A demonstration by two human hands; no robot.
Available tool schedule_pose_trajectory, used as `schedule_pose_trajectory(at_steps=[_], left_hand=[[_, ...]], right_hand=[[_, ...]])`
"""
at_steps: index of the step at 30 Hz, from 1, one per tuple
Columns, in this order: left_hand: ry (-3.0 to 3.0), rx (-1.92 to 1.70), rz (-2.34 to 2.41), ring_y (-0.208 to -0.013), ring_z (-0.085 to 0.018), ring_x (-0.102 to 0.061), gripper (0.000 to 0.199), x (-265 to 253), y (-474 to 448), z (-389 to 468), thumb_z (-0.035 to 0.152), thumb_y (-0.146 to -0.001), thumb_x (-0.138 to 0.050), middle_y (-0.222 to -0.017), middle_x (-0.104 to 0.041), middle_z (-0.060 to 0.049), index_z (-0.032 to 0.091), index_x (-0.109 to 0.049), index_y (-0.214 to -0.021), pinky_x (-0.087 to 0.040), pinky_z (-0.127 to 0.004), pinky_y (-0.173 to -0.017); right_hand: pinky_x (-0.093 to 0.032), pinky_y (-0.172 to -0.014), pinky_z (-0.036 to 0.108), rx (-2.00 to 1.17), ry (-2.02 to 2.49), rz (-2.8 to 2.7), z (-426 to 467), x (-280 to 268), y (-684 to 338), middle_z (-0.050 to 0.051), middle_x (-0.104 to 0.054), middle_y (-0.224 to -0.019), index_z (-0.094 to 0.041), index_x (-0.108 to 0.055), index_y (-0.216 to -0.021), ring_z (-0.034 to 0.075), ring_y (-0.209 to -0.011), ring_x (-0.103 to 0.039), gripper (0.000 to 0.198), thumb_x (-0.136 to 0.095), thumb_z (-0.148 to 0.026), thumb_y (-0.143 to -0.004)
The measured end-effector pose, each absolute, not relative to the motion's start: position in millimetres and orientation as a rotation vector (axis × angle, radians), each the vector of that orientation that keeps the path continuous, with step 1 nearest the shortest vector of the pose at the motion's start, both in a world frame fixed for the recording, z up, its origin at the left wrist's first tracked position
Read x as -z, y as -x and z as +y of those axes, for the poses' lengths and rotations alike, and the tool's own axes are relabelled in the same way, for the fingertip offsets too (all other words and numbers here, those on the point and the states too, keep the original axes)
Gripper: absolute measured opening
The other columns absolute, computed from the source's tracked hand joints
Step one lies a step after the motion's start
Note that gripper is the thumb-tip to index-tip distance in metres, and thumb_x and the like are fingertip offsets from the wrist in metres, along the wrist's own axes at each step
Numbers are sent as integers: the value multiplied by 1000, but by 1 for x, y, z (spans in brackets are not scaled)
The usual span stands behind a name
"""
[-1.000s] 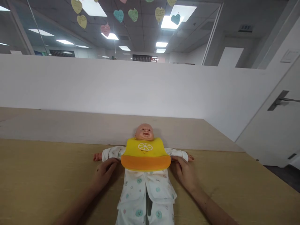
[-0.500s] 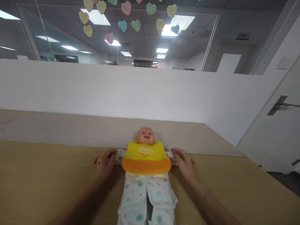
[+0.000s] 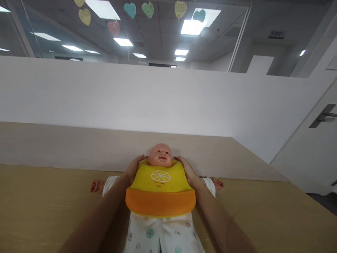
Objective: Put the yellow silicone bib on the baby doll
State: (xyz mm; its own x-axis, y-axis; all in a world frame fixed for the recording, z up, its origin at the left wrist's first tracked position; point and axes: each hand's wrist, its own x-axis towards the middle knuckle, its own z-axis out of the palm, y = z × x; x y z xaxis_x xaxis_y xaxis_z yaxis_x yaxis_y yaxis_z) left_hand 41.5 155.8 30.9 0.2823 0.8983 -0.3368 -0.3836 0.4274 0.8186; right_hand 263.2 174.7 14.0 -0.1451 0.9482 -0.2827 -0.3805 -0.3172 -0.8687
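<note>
A baby doll point(image 3: 161, 154) lies on its back with its arms stretched out sideways, dressed in white printed clothes point(image 3: 168, 233). Over its chest spreads a yellow bib point(image 3: 147, 179) with a white citrus slice, a small smile and an orange pocket point(image 3: 161, 203) along the bottom. My left hand point(image 3: 133, 169) rests along the bib's left edge, its outstretched fingertips by the doll's neck. On the opposite edge, my right hand point(image 3: 187, 171) mirrors it, fingers extended towards the neck. Both thumbs are mostly hidden. My forearms cross above the doll's sleeves.
The wooden tabletop point(image 3: 47, 203) meets a paler board point(image 3: 65, 147) behind the doll. A white partition point(image 3: 118, 95) with glass above stands at the back. Heart-shaped notes point(image 3: 147, 10) stick to the glass. A door handle point(image 3: 323, 115) shows at right.
Both hands have left the doll's sleeves and moved inward and up to the sides of the bib near the neck. The bib looks larger, and the view has shifted slightly.
</note>
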Motion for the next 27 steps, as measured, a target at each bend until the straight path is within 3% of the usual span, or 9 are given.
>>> schedule_pose_trajectory(at_steps=[5,10,15,21,27], left_hand=[[-645,-1049,818,-78,-25,-67,49,-27,-36,158,42,-78,-52,-93,-70,-6,18,-50,-121,-51,-37,-70],[-606,-1178,755,-94,-25,-64,40,-31,-36,141,35,-77,-53,-111,-66,-5,18,-57,-114,-51,-36,-79],[-624,-1219,709,-113,-27,-56,45,-35,-41,113,39,-75,-53,-124,-60,-5,19,-56,-115,-45,-40,-93],[-596,-1224,719,-114,-30,-55,36,-29,-44,75,39,-71,-55,-120,-62,-5,19,-64,-99,-44,-45,-95],[-764,-1179,636,-112,-28,-56,31,-14,-44,29,35,-78,-46,-106,-69,-5,22,-70,-92,-46,-45,-94]], right_hand=[[-49,-71,33,-1757,933,-717,169,-17,-269,3,-69,-86,-20,-53,-116,21,-78,-65,45,-50,-44,-77],[-48,-79,34,-1690,839,-914,157,-14,-273,4,-63,-113,-23,-52,-117,21,-95,-63,45,-41,-48,-81],[-48,-77,36,-1676,780,-952,137,-7,-274,5,-65,-111,-23,-54,-116,22,-93,-63,44,-39,-47,-81],[-48,-76,37,-1566,855,-1068,90,0,-278,8,-66,-108,-20,-56,-112,23,-92,-64,46,-35,-48,-83],[-48,-80,39,-1476,929,-1202,33,15,-290,10,-66,-108,-21,-61,-108,26,-92,-64,48,-34,-51,-81]])
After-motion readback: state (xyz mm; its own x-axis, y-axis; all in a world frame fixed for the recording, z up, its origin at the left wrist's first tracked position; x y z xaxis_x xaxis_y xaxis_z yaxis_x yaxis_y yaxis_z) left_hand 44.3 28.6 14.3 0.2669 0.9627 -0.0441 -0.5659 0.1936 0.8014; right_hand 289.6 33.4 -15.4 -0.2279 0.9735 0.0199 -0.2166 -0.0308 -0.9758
